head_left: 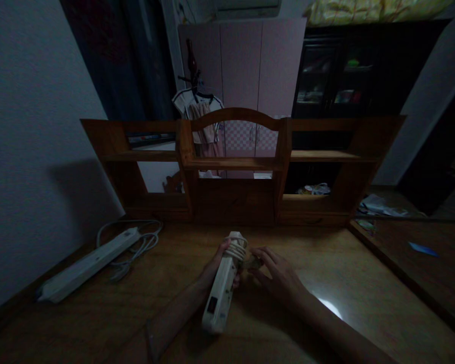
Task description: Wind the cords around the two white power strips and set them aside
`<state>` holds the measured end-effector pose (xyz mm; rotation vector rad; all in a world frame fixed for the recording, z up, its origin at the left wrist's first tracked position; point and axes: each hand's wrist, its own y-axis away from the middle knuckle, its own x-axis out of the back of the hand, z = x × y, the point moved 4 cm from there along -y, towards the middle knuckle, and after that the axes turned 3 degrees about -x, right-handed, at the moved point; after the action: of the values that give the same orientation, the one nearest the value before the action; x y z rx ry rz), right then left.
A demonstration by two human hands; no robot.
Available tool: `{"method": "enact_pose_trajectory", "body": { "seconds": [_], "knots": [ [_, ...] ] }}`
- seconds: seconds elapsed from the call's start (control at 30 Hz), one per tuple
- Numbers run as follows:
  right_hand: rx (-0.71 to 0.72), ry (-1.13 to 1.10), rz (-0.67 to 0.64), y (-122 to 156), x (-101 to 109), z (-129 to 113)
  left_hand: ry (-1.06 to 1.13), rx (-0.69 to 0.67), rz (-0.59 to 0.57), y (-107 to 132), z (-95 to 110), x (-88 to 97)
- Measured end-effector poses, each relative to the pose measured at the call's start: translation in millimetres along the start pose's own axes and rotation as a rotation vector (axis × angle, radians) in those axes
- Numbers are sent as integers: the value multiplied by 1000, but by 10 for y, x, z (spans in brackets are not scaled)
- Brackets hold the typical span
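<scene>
Dim room, with a bare pale wall (30,151) on the left. Across the foreground, a wooden desk (326,253) with one bright patch of glare (326,305) near the right forearm. Along the back edge of the desk, a low wooden shelf unit (235,163) with an arched middle and open compartments. Beyond it, a pink wardrobe (246,65), clothes (201,119) hanging on a rack, and a dark glass-fronted cabinet (326,76). In the lower right compartment of the shelf unit, a crumpled white thing (316,189); too dark to make out anything in the other compartments. Inside the cabinet, small coloured things, too blurred to name. On the desk's left, flat against the wall side, a second power strip (91,263) with its loose cord (136,242) looped beside it. Near the middle of the desk, lifted at an angle, a white power strip (222,290) with a wound cord (237,247) wrapped round its far end. Left hand (217,265) wrapped round the strip from the left, fingers closed on it just below the winding. Right hand (280,277) just beside, fingers loosely spread, tips at a small brownish thing (252,263) against the winding; cannot tell whether pinching it.
</scene>
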<state>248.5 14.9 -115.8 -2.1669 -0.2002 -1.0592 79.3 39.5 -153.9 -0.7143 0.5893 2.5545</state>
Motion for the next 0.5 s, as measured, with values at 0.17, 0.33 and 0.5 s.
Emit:
{"method": "enact_pose_trajectory", "body": {
  "seconds": [0.17, 0.33, 0.5],
  "knots": [
    [-97, -53, 13, 0, 26, 95, 56, -6, -76, -88, -8, 73],
    [-185, -95, 23, -2, 60, 137, 101, 4, -112, -125, -2, 178],
    [-244, -142, -12, 3, 19, 143, 114, -16, -1, -99, 12, 217]
  ]
}}
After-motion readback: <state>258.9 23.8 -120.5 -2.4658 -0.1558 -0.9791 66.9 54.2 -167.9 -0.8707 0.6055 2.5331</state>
